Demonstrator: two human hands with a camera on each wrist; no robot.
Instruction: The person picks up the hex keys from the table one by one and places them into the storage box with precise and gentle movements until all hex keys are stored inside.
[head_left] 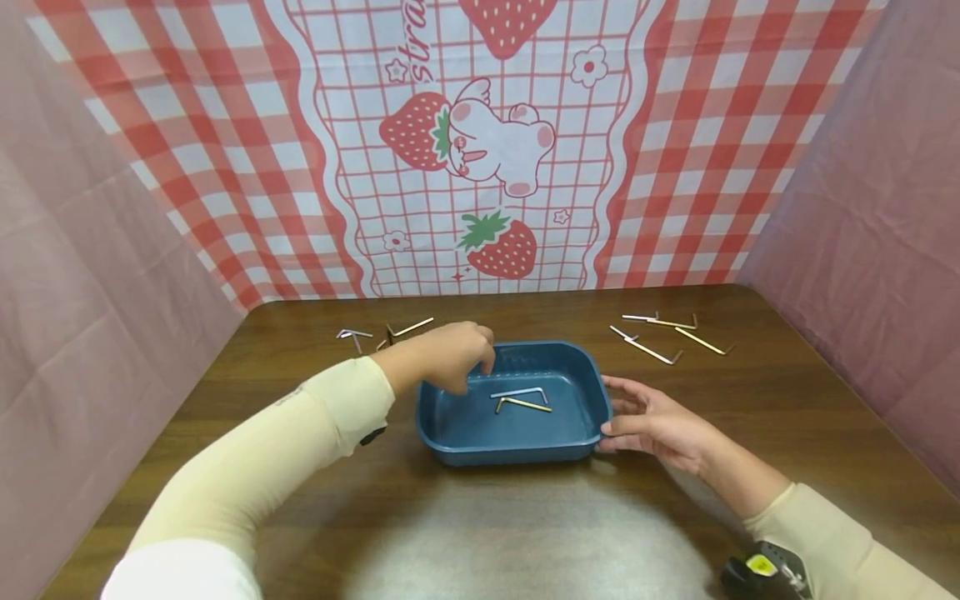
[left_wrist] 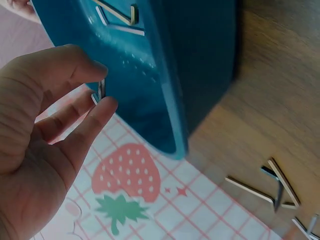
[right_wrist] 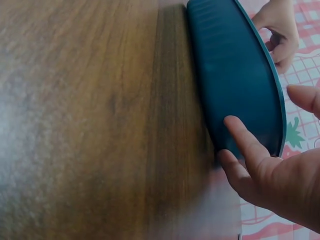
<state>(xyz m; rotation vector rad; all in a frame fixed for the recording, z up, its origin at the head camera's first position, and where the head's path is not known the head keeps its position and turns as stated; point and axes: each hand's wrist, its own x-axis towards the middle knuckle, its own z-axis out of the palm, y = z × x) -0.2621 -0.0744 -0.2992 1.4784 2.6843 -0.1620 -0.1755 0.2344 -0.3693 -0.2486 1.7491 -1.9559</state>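
Note:
In the head view a blue tray (head_left: 517,454) sits on the table, with a silver hex key (head_left: 517,392) and a gold hex key (head_left: 530,406) lying in it. My left hand (head_left: 456,357) is over the tray's left part. The left wrist view shows a small dark metal hex key (left_wrist: 102,89) pinched between its thumb and finger; much of that key is hidden. At the tray's right end, my right hand (head_left: 660,427) touches the outer wall with extended fingers (right_wrist: 245,140). Its thumb stands apart from the wall in the right wrist view.
Several loose hex keys (head_left: 648,348) lie on the wooden table (head_left: 315,517) behind and right of the tray. Another group, with a gold hex key (head_left: 414,327) among them, is at the back left. A checked strawberry cloth (head_left: 675,208) hangs behind the table.

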